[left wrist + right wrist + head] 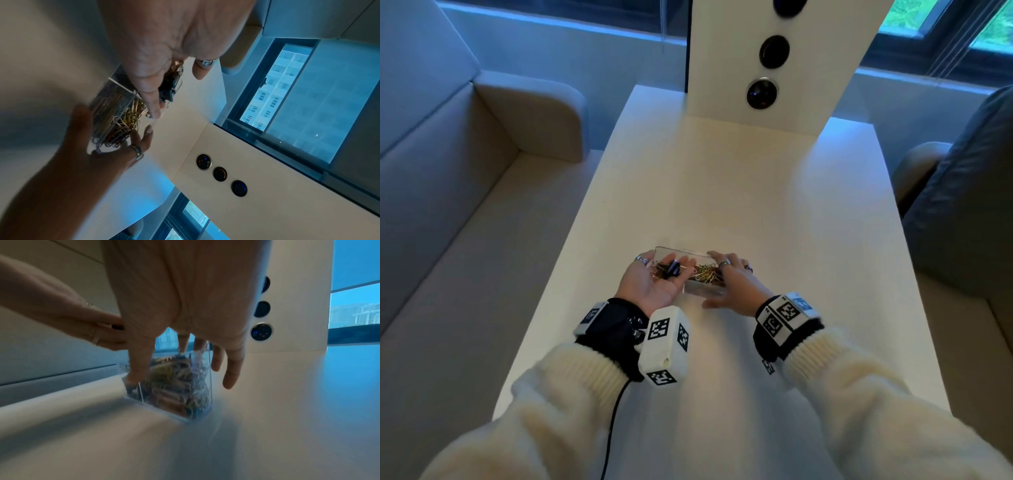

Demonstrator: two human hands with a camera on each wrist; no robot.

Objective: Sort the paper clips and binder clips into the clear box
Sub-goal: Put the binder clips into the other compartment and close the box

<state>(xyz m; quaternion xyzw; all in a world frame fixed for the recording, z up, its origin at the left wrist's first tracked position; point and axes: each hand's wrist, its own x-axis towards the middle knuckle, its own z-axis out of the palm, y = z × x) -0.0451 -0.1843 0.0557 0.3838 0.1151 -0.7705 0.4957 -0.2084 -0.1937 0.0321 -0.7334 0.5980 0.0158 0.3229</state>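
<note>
A clear box (681, 249) stands on the white table (722, 178), divided in two by a clear wall. Its right compartment holds a heap of coloured paper clips (705, 272) (117, 116) (174, 386). My left hand (654, 284) (154, 48) lies palm up over the left compartment, fingers relaxed, carrying black binder clips (673, 268) (170, 87) and a few gold clips. My right hand (732, 281) (185, 296) grips the box's right end (205, 386), thumb on the near wall, fingers over the far rim. What lies in the left compartment is hidden by the left hand.
A white upright panel (767, 51) with three round dark buttons stands at the table's far end. A beige sofa (448, 171) runs along the left, and a grey cushion (962, 188) sits on the right. A black cable (613, 428) hangs from my left wrist.
</note>
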